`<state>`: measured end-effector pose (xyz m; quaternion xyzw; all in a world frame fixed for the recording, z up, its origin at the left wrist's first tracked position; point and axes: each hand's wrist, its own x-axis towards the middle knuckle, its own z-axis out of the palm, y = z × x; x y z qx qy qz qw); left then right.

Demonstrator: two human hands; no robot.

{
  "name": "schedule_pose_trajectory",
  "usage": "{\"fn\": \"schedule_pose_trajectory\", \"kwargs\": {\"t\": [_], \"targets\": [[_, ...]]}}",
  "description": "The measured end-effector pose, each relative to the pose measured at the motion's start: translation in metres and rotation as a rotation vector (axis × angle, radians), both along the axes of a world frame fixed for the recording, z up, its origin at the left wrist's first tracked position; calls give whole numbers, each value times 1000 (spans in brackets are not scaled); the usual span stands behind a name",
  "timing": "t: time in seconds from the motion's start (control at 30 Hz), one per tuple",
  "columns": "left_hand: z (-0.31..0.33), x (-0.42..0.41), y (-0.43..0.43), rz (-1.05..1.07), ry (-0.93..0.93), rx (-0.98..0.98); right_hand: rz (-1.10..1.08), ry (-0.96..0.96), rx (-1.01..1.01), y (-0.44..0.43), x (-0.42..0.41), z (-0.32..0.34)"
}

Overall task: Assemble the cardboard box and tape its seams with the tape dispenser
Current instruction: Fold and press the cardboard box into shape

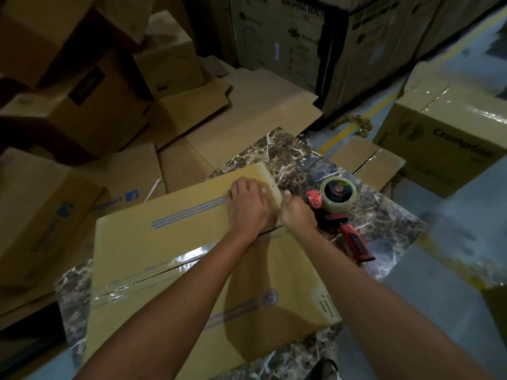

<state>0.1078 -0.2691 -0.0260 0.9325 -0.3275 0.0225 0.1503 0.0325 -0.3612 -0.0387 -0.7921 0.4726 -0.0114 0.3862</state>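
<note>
Hands seemingly pressing box flap.

Warehouse or packing area, indicated by stacked appliance cartons printed "washing machine", flattened cardboard sheets piled around, a taped carton set on grey concrete floor, yellow aisle line painted across it

The cardboard box lies mid-frame on the table; the tape dispenser rests right of it; stacked cartons fill the upper left.
</note>
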Motion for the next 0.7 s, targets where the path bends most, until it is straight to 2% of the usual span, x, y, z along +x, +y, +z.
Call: {"fn": "schedule_pose_trajectory", "kwargs": {"t": [0.07,0.17,0.4,0.5,0.6,0.7], "targets": [[-5,-4,-15,40,47,-3,-74,15,27,4,0,-2],[-14,-7,-18,22,38,57,-61,-22,-74,4,-1,-6],[-15,1,26,-231,11,102,-32,-53,-195,9,-1,1],[-19,3,55,-278,-29,132,24,-53,-333,15,-4,7],[-21,2,70,-209,-36,133,162,23,-476,29,-6,11],[-20,1,71,-79,3,122,260,82,-482,32,-5,10]]}}
